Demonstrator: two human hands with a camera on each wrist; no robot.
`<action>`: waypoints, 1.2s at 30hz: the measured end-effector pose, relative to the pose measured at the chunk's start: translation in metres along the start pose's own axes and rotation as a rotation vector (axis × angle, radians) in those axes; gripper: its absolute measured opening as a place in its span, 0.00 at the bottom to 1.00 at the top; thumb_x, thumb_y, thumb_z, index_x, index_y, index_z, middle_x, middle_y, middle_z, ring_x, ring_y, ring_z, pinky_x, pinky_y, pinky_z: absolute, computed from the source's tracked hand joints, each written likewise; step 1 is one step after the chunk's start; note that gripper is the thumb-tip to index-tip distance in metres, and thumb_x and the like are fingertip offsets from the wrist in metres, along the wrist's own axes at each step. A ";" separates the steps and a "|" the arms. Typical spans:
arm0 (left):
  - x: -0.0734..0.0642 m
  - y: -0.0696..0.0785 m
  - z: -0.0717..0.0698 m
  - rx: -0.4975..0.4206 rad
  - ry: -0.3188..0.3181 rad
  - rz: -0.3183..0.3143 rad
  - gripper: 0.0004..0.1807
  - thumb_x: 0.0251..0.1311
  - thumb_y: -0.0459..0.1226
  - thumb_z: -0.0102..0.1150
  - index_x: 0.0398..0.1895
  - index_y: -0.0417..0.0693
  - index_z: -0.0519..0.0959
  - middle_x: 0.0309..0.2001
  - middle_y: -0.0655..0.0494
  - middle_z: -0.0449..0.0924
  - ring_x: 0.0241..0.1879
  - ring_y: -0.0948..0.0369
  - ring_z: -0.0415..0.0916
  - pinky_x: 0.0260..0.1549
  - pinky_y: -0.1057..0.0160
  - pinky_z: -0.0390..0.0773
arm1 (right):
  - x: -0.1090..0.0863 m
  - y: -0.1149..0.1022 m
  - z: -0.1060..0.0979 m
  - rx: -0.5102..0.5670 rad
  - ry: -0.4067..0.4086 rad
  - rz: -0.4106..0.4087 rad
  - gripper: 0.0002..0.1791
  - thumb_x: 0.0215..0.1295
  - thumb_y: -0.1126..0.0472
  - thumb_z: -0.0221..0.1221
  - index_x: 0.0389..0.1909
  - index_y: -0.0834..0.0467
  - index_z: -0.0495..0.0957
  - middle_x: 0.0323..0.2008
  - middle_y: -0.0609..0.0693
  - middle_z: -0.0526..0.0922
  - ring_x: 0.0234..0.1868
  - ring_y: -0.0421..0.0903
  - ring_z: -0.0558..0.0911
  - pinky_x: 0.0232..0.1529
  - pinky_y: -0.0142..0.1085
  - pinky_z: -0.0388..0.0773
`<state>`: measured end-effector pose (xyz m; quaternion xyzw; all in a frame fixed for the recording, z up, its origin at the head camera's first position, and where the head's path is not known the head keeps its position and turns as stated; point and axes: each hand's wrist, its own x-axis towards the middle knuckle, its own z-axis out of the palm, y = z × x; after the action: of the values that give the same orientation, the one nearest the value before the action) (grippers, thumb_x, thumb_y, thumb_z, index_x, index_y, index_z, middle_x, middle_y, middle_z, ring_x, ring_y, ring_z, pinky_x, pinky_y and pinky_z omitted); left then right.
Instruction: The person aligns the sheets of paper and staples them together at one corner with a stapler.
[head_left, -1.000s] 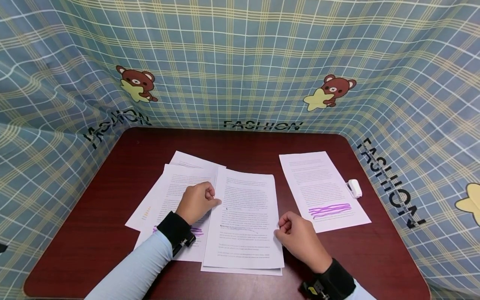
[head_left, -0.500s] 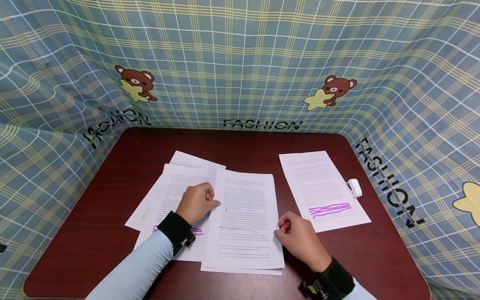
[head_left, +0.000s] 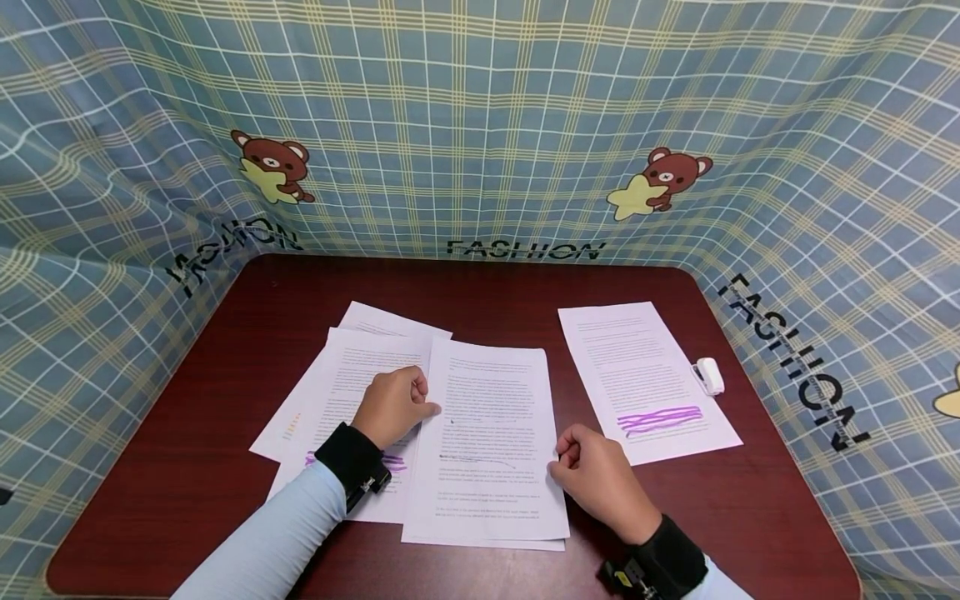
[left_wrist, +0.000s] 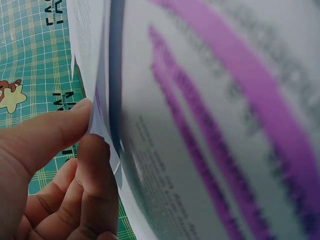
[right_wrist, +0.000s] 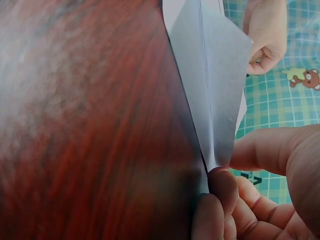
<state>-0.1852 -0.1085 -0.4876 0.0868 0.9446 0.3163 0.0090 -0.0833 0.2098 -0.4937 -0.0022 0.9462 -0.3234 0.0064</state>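
Head: white printed sheet [head_left: 487, 492] showing dense dark text (pen scrawl crossing it), overlapping lower sheet [head_left: 525, 545] at table's [head_left: 150, 500] near middle; long axis running near-to-far, top pointing away from person. Left hand [head_left: 393, 407] pinching left edge, right hand [head_left: 596, 471] pinching right.

Left wrist: thumb and forefinger gripping paper; purple-marked sheet [left_wrist: 200, 150] looming.

Right wrist: sheet bowing between pinching fingers [right_wrist: 223, 186].

Head view: print on middle sheet [head_left: 487, 442] too small to read; lower sheet [head_left: 517, 545] mostly hidden beneath. Left hand [head_left: 393, 406] covers part of left sheet [head_left: 375, 354]. Dark thing [head_left: 4, 497], left edge, cut off, can't tell what. Left wrist view: purple strokes [left_wrist: 252, 75] blurred, cut off at right. Right wrist view: tabletop [right_wrist: 100, 125] blurred at left.
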 end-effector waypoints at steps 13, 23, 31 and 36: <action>-0.003 -0.001 0.000 0.014 -0.025 -0.022 0.18 0.51 0.43 0.81 0.33 0.49 0.78 0.22 0.58 0.74 0.26 0.59 0.71 0.29 0.60 0.69 | 0.000 0.004 0.007 -0.009 0.006 -0.007 0.12 0.54 0.63 0.71 0.32 0.52 0.76 0.21 0.41 0.75 0.21 0.37 0.72 0.25 0.31 0.68; -0.003 -0.001 0.001 0.029 -0.029 -0.011 0.18 0.51 0.43 0.80 0.32 0.48 0.78 0.21 0.58 0.74 0.25 0.60 0.70 0.28 0.60 0.69 | 0.000 0.004 0.009 -0.025 0.023 -0.010 0.12 0.53 0.62 0.72 0.31 0.52 0.76 0.21 0.41 0.74 0.21 0.38 0.71 0.25 0.31 0.67; -0.001 0.013 -0.005 0.071 -0.035 0.013 0.17 0.53 0.48 0.78 0.31 0.50 0.79 0.20 0.60 0.74 0.22 0.61 0.70 0.25 0.61 0.67 | 0.000 0.003 -0.005 -0.013 0.015 -0.010 0.12 0.53 0.61 0.72 0.32 0.52 0.77 0.21 0.40 0.75 0.22 0.37 0.72 0.27 0.30 0.69; 0.007 0.034 -0.008 0.084 -0.044 0.050 0.17 0.54 0.48 0.78 0.34 0.49 0.81 0.21 0.61 0.74 0.23 0.61 0.71 0.26 0.61 0.68 | 0.002 0.006 -0.020 -0.004 0.029 -0.020 0.12 0.55 0.59 0.73 0.34 0.53 0.78 0.22 0.40 0.77 0.21 0.37 0.73 0.27 0.30 0.70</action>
<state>-0.1877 -0.0860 -0.4604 0.1174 0.9542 0.2746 0.0181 -0.0853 0.2265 -0.4812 -0.0070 0.9468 -0.3217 -0.0105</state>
